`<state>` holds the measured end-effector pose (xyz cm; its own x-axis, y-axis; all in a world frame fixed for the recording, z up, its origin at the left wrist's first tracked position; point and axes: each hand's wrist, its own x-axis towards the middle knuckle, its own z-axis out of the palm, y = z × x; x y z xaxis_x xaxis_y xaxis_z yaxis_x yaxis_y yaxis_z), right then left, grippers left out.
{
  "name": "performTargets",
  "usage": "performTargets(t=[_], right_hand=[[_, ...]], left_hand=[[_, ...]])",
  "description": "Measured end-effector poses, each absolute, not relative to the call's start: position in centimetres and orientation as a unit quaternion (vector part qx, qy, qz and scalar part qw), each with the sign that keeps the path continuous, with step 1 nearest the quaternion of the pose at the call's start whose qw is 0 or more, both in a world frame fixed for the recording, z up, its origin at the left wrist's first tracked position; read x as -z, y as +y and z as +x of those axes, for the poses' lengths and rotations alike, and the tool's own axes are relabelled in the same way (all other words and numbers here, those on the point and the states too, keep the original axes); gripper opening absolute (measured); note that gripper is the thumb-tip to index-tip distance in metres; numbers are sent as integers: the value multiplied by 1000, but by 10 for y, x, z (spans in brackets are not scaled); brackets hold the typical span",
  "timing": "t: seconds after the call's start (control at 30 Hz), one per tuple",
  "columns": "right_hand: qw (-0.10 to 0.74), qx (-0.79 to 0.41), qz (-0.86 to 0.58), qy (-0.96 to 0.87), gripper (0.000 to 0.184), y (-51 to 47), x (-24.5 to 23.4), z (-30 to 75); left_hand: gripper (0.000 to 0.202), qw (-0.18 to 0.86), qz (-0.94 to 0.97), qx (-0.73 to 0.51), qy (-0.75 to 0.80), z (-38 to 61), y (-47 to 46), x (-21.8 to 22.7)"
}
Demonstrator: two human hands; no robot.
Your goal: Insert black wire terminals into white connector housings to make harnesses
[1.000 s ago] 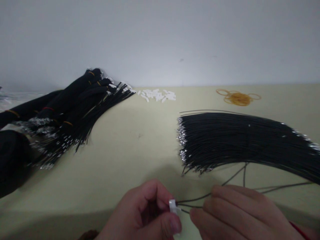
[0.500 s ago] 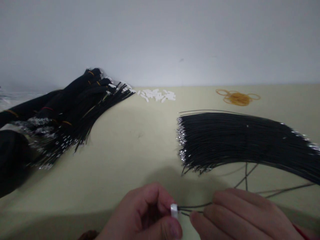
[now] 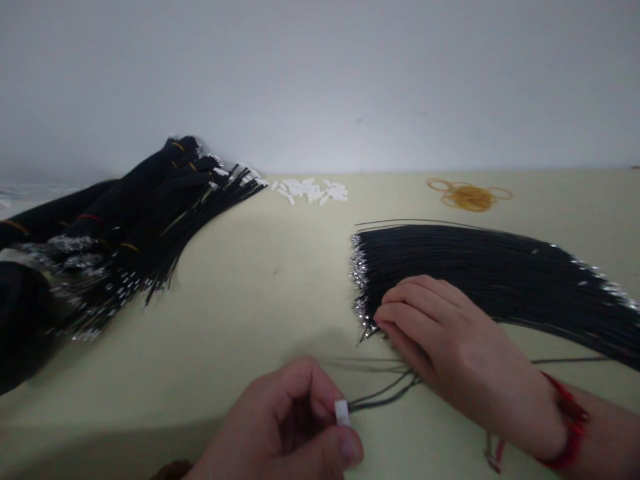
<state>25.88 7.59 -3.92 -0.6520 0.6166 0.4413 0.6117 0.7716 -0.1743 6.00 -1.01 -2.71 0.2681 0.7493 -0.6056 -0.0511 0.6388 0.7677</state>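
My left hand pinches a small white connector housing between thumb and forefinger, low in the middle. A few thin black wires run out of the housing to the right and pass under my right hand. That hand lies over the near left part of a wide bundle of black wires with silvery metal ends. Its fingers are bent and pressed together on wires at the bundle's near edge; the fingertips are partly hidden. A red bracelet circles the right wrist.
A loose pile of white connector housings lies near the wall. Yellow rubber bands are heaped to the right of it. Black wire bundles, tied with bands, crowd the left side. A dark round object sits at the left edge.
My right hand has left the wires beside the housing and moved up onto the near left edge of the wire bundle. My left hand still holds the housing in nearly the same place.
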Motion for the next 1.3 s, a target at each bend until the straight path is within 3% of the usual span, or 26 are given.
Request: performTargets(t=[0.37,0.6,0.77,1.13,1.23,1.3], right_hand=[[213,23,-354,-910,26,75,40,260],[293,33,-304,-906,22,75,36,261],[288,36,-307,-906,23,76,39,260],[349,-25,-284,-893,10,50,28,257],[412,45,-299,-859,17,28,30,249],[407,69,-287,-865,17,21,35,245]], left_hand=[[27,724,316,-290,540,62,-10,27],[30,731,302,-313,526,62,-8,28],[38,754,278,-331,495,62,-4,29],[31,756,249,-388,464,61,-4,29],[29,758,236,-387,469,61,-4,27],[27,758,236,-386,470,61,-3,26]])
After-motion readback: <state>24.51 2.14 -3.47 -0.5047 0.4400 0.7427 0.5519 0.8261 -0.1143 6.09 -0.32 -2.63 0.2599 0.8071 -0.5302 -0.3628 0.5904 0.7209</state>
